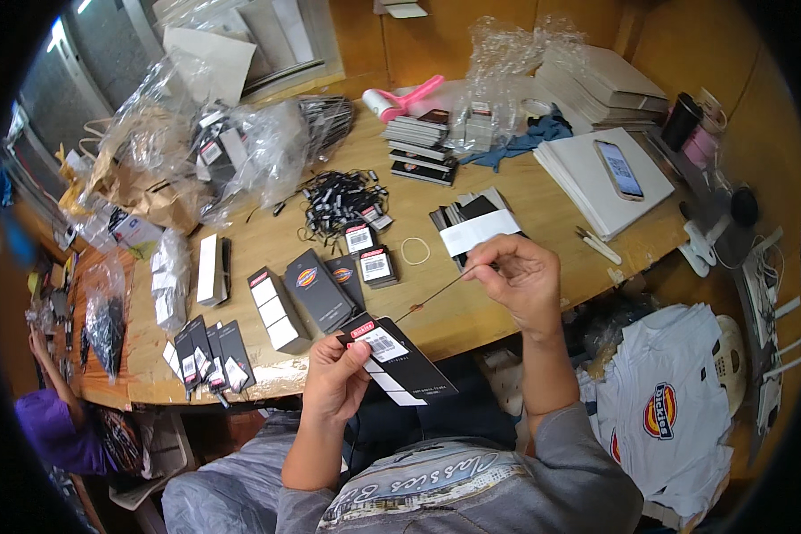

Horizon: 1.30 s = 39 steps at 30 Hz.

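My left hand [336, 374] grips a small stack of black hang tags [399, 356] with white barcode labels, held over the table's near edge. My right hand [518, 278] is raised to the right of it, thumb and fingers pinching one end of a thin dark string [438, 295] that runs down-left to the top of the tags. A bundled stack of black tags with a white paper band [473, 228] lies on the wooden table [525, 191] just beyond my right hand.
Boxes and piles of black tags [307, 289], a heap of black strings [340, 198], a rubber band [415, 250], clear plastic bags [258, 151], white cards with a phone [618, 169] and a pink lint roller [405, 98] cover the table. Folded shirts [672, 405] lie right. Another person [49, 409] sits at left.
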{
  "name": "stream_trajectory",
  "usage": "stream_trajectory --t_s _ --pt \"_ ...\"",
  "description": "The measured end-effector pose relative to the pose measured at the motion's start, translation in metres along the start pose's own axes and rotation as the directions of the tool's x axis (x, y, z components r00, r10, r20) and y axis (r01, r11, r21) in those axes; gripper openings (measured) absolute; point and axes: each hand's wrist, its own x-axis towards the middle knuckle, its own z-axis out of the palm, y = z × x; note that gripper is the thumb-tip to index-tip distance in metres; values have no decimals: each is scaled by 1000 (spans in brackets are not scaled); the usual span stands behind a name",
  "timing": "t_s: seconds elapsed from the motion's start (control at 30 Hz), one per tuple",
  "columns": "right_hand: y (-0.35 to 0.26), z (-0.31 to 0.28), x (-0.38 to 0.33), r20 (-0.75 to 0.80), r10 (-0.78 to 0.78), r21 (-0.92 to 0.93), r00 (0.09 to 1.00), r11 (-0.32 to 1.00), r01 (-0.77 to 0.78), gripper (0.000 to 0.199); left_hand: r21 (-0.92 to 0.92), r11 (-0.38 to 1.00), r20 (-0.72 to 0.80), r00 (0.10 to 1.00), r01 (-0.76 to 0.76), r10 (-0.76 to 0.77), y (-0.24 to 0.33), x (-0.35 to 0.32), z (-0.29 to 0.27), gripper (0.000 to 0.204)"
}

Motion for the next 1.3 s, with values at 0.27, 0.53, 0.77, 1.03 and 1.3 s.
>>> stream_trajectory --t_s 0.27,0.53,0.77,1.03,1.3 --pt "17 34 0 206 113 826 972 512 -234 10 45 997 -74 996 58 -55 -18 6 4 14" --pt "20 34 3 185 215 866 959 425 -263 16 220 975 -152 988 6 28 -14 4 -1 14" --pt "1 37 -4 -23 47 305 999 952 -38 11 274 944 -182 953 -187 241 -11 12 -14 25" --pt "7 69 -18 -13 109 -72 994 991 -109 5 581 743 -159 850 -331 503 -2 13 11 25" --pt "12 85 -17 -76 -200 -366 977 917 160 13 774 512 -37 781 -372 623 0 8 13 24"
